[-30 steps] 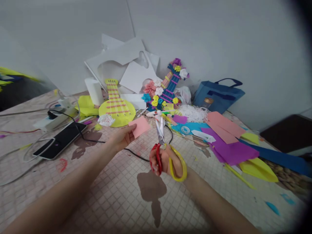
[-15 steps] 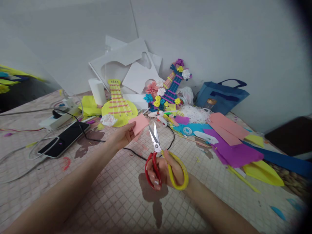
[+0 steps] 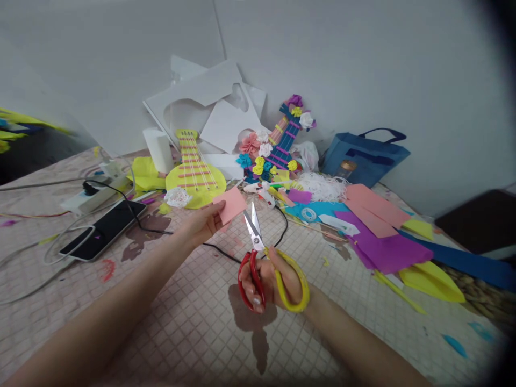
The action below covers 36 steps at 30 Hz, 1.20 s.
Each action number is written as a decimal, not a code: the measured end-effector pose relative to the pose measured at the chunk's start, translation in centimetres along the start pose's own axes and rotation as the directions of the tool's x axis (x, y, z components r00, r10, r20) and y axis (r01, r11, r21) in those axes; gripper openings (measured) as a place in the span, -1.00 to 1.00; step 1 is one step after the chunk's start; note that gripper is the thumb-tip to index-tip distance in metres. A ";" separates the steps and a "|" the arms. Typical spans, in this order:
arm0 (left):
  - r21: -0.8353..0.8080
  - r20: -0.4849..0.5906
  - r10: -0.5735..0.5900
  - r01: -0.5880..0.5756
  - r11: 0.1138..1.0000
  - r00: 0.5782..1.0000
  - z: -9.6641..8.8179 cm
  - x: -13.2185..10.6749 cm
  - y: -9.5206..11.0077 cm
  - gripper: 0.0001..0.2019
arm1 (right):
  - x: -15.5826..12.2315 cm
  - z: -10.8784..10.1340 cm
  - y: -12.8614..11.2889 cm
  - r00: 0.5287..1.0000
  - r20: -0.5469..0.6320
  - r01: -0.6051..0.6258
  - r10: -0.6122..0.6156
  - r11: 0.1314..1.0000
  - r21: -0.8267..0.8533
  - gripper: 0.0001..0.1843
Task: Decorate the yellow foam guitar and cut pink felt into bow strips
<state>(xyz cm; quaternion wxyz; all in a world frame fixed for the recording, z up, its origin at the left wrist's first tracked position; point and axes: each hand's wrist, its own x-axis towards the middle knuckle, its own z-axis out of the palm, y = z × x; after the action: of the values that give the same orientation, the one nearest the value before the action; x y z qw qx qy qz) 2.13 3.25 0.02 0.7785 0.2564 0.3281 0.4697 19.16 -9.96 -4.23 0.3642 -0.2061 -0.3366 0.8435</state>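
Note:
Between thumb and fingers, my left hand (image 3: 204,223) pinches a small pink paper piece (image 3: 230,205) above the table. My right hand (image 3: 271,279) grips a pair of scissors (image 3: 256,241) with one red and one yellow handle. The blades point up and stand slightly apart, just right of the paper, with nothing visible between them. Behind the paper lies a yellow paper guitar (image 3: 197,180) with pink strips and white strings. A blue guitar (image 3: 285,145) covered in paper flowers leans further back.
A phone (image 3: 102,230) and power strip (image 3: 91,198) with cables occupy the left. A glue gun (image 3: 262,189) lies behind the scissors, its black cord curving across the table. Purple paper (image 3: 387,252), pink sheets (image 3: 374,209) and white shreds (image 3: 322,187) cover the right, before a blue bag (image 3: 365,156).
The whole view has shifted slightly. Both hands keep their holds, and the paper and scissors stay almost in the same place relative to each other.

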 end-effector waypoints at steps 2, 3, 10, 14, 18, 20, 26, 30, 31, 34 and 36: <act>0.030 0.034 -0.001 0.000 1.000 0.999 -0.2 0.1 -0.1 -0.94 | 0.0 0.0 -0.1 1.000 -0.006 0.000 0.000 1.000 -0.003 -0.22; 0.043 0.052 -0.001 -0.001 0.999 0.999 -0.3 0.1 -0.1 -0.95 | -0.1 0.0 -0.1 1.000 -0.005 0.001 -0.001 1.000 -0.003 -0.22; 0.097 0.129 -0.008 -0.005 0.995 0.992 -0.5 0.1 -0.3 -0.95 | -0.2 0.2 -0.3 1.000 -0.015 -0.001 0.001 1.000 0.007 -0.21; 0.116 0.140 -0.013 -0.003 0.993 0.990 -0.7 0.2 -0.4 -0.96 | -0.2 0.4 -0.4 1.000 -0.013 0.011 -0.011 1.000 -0.007 -0.22; 0.133 0.142 0.000 -0.019 0.991 0.990 -1.0 0.4 -0.3 -0.95 | -0.2 0.4 -0.5 1.000 -0.019 0.021 -0.021 1.000 -0.004 -0.23; 0.135 0.144 0.004 -0.024 0.991 0.990 -1.1 0.5 -0.3 -0.94 | -0.2 0.3 -0.5 1.000 0.005 0.020 -0.020 1.000 -0.002 -0.24; 0.143 0.152 0.007 -0.029 0.989 0.988 -1.0 0.4 -0.1 -0.95 | 0.0 -0.1 -0.3 0.997 0.063 0.036 -0.037 0.999 0.013 -0.25; 0.135 0.144 0.013 -0.033 0.990 0.990 -0.9 0.4 -0.1 -0.94 | -0.1 0.0 -0.4 0.998 0.067 0.021 -0.023 0.999 0.027 -0.27; 0.131 0.141 0.014 -0.032 0.991 0.990 -0.9 0.4 -0.1 -0.93 | -0.1 0.0 -0.4 0.998 0.067 0.013 -0.015 0.999 0.031 -0.27; 0.118 0.136 0.016 -0.032 0.992 0.991 -0.9 0.3 -0.1 -0.94 | -0.2 0.0 -0.5 0.997 0.076 -0.005 0.002 0.999 0.049 -0.30; 0.113 0.129 0.015 -0.030 0.993 0.992 -0.9 0.3 0.0 -0.95 | -0.1 -0.1 -0.5 0.997 0.077 -0.010 0.006 0.998 0.058 -0.31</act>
<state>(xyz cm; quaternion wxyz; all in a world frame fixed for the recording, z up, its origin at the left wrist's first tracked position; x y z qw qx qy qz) 1.59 3.60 -0.68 0.7765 0.3340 0.3011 0.4415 19.54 -9.78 -3.94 0.3535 -0.1642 -0.3245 0.8618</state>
